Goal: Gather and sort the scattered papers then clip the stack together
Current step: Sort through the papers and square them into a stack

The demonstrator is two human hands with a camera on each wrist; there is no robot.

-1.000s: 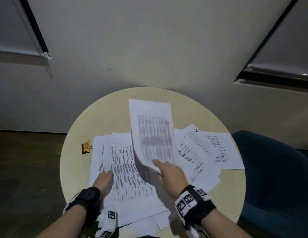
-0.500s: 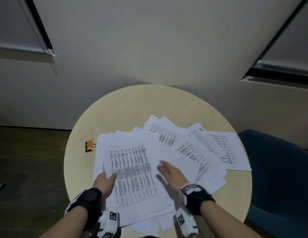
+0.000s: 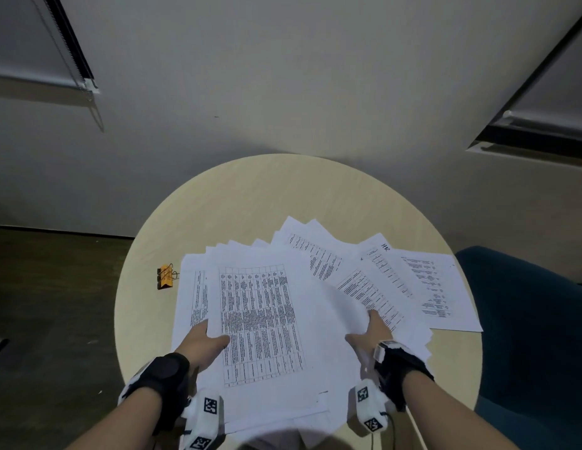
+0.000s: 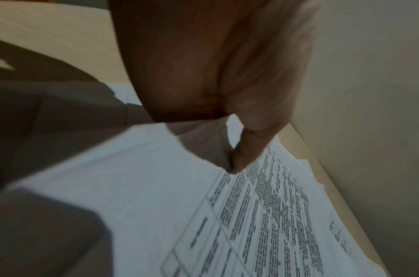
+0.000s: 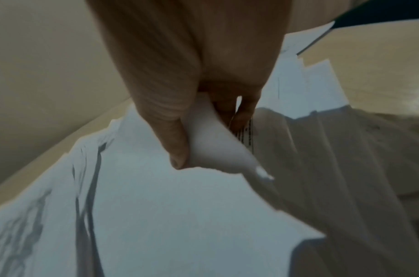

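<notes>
A loose stack of printed papers (image 3: 260, 323) lies on the near half of the round beige table (image 3: 283, 190); its top sheet shows a dense table of text. My left hand (image 3: 211, 336) grips the stack's left edge, thumb on top (image 4: 239, 161) and fingers hidden beneath. My right hand (image 3: 367, 326) pinches the right edge, thumb over the curled paper (image 5: 177, 150) and fingers under it. More sheets (image 3: 439, 287) fan out to the right, overlapping one another. A small orange binder clip (image 3: 166, 277) lies on the table left of the papers, apart from both hands.
A dark blue chair (image 3: 526, 319) stands against the table's right side. A pale wall (image 3: 283, 92) rises just behind the table, with window blinds at the upper left and upper right. Dark floor (image 3: 55, 303) lies to the left.
A second ago my right hand held one sheet upright; it was laid onto the stack. Now both hands have taken hold of the stack's left and right edges.
</notes>
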